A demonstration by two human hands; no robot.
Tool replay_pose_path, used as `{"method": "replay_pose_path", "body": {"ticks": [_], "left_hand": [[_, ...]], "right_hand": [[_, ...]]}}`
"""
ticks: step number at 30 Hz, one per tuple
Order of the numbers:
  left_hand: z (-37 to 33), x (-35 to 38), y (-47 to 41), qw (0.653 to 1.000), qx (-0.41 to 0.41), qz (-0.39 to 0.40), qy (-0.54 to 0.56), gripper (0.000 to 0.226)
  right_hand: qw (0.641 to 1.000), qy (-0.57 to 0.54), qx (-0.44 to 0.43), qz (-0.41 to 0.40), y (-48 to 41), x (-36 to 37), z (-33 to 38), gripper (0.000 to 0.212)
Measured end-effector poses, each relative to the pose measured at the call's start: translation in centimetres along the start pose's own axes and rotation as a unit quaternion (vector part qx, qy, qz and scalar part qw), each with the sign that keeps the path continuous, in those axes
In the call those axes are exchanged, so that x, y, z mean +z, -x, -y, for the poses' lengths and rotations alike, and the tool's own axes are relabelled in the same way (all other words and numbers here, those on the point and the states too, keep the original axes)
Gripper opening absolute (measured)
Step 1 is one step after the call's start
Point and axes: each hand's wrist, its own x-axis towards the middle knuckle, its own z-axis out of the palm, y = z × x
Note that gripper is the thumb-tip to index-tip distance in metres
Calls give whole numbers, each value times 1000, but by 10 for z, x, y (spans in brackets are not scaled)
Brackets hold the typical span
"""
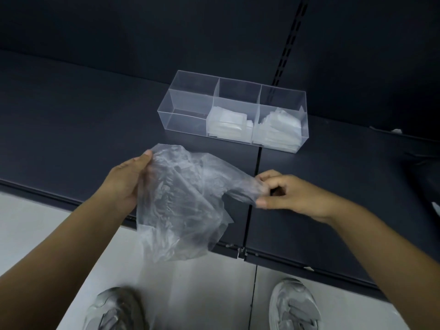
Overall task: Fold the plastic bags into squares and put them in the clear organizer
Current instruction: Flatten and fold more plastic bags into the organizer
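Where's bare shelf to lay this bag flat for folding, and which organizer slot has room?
Widest bare shelf: left of the organizer, out to the front edge. A narrower strip lies between organizer and the plastic bag. Left compartment is empty; middle stack and right stack of folded bags crowd theirs. Scraps lie far right.

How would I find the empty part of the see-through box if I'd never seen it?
Look at the dark shelf, where a clear organizer stands. It has three compartments in a row. The left compartment is the one: it is empty, while the other two hold stacks of folded bags.
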Motion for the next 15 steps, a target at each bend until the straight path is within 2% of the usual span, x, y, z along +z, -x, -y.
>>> {"method": "replay_pose_path", "body": {"ticks": [2, 5, 7, 8, 11, 13, 15], "left_hand": [[-3, -5, -4, 1000, -9, 1, 17, 32], [-4, -11, -10, 999, -20, 19, 22, 22], [-4, -9, -13, 999, -28, 33, 24, 17], [-4, -6, -14, 998, -34, 34, 27, 18], [-11, 4, -19, 998, -32, 23, 39, 15], [-16, 9, -21, 999, -25, 8, 47, 13], [-18, 9, -20, 999, -18, -15, 41, 14]], "right_hand": [[999, 5, -11, 41, 11, -18, -2, 32], [999, -50, -15, -8, 19, -38, -5, 43], [988, -129, -3, -83, 14, -45, -5, 51], [981, -150, 0, -124, 10, -46, -3, 46], [945, -177, -11, -274, -5, -50, 9, 5], [909, -191, -22, -370, -14, -55, 15, 11], [887, -172, -26, -427, -19, -53, 15, 27]]}}
